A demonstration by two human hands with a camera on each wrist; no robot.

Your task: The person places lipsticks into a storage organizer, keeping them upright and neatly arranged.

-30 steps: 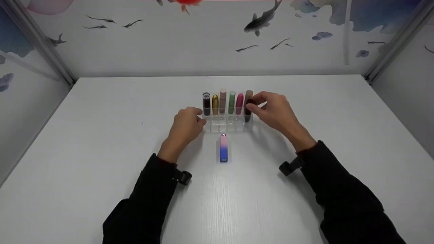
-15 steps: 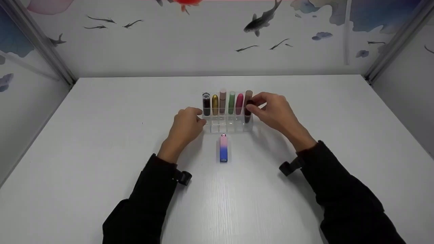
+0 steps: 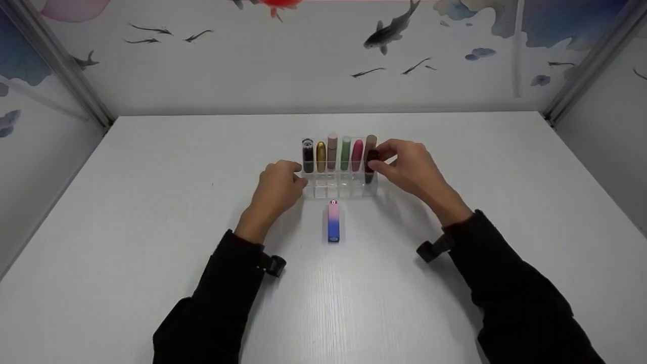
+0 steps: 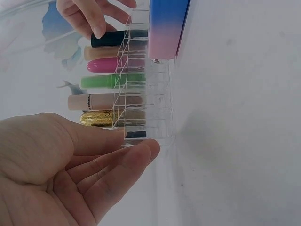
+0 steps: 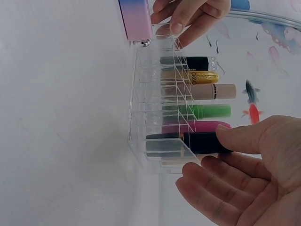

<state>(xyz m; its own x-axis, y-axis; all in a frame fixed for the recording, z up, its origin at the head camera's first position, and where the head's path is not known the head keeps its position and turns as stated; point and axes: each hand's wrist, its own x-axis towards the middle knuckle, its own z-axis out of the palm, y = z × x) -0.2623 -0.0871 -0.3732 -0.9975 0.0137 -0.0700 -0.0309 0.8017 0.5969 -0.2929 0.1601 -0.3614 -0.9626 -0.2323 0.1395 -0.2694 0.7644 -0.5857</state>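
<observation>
A clear plastic lipstick holder (image 3: 332,191) stands on the table with a row of upright tubes at its back. My left hand (image 3: 277,184) pinches its left end between thumb and fingers; in the left wrist view the thumb (image 4: 101,140) lies along the corner. At the opposite end, my right hand (image 3: 408,163) grips a black lipstick tube (image 5: 205,142) by its upper part. The tube's lower part sits inside the front right compartment, before a brown tube (image 3: 371,141). Fingers partly cover the black tube in the head view.
A pink and blue lipstick tube (image 3: 333,222) lies before the holder, pink end toward it. The back row also has black (image 3: 308,154), gold (image 3: 321,155), pale pink (image 3: 332,151), green (image 3: 345,152) and magenta (image 3: 357,154) tubes. A white wall panel (image 3: 283,76) closes the back.
My right hand has lowered very slightly, with the black lipstick tube still gripped. The left hand and the holder have stayed in place.
</observation>
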